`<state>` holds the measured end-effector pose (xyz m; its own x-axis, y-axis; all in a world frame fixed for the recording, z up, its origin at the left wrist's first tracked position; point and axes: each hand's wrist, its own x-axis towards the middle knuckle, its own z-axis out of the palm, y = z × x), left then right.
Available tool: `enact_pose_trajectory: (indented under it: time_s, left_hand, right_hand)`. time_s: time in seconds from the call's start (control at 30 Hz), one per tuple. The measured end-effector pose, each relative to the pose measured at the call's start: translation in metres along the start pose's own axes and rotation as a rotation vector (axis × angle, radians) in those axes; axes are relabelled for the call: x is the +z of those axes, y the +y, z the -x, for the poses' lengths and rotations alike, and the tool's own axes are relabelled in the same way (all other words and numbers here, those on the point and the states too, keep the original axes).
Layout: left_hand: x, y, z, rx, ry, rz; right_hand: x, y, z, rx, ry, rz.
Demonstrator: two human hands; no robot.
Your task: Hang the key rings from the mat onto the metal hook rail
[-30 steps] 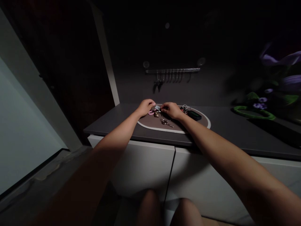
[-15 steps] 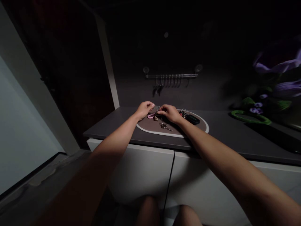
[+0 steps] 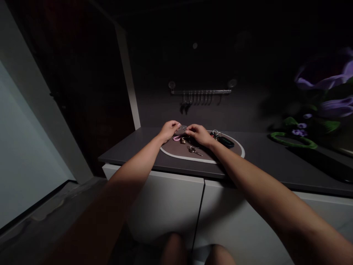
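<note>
Above the back of an oval brown mat [image 3: 179, 152] with a white rim, my two hands face each other. The thumb and fingers of my left hand [image 3: 168, 131] pinch a small shiny metal piece, too small to make out clearly. Close by on the right, my right hand [image 3: 200, 135] is closed at the fingertips on what looks like a small key ring [image 3: 184, 128]. Below the hands lie a pink loop [image 3: 177, 138], a small brass-coloured padlock-like piece [image 3: 183, 140] and a bunch of keys [image 3: 194, 150]. A black key case [image 3: 226, 142] rests right of my right hand, beside a metal ring [image 3: 215, 132].
A clear rail [image 3: 201, 92] with several hooks is fixed to the dark back wall, dark keys [image 3: 185, 107] hanging at its left. Purple flowers [image 3: 336, 108] and a green ring-shaped piece [image 3: 293, 140] stand right on the grey counter [image 3: 264, 162]. White cabinet doors [image 3: 171, 202] are below.
The view has tilted slightly, so things sit a little lower. Both hands keep their pinch, with small finger movements around the metal pieces; the things on the mat stay put.
</note>
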<state>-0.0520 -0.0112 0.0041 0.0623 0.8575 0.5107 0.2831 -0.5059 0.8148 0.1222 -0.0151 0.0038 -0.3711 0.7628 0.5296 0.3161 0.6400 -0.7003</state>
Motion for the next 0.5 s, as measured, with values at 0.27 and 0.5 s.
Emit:
enact_pose_trajectory:
  time_s: [0.27, 0.5]
  left_hand:
    - [0.002, 0.0, -0.001, 0.0, 0.026, -0.047]
    - [0.002, 0.005, 0.004, 0.124, -0.044, -0.237]
  right_hand:
    - [0.0, -0.011, 0.002, 0.243, 0.021, -0.424]
    - [-0.002, -0.012, 0.0, 0.4, 0.069, -0.746]
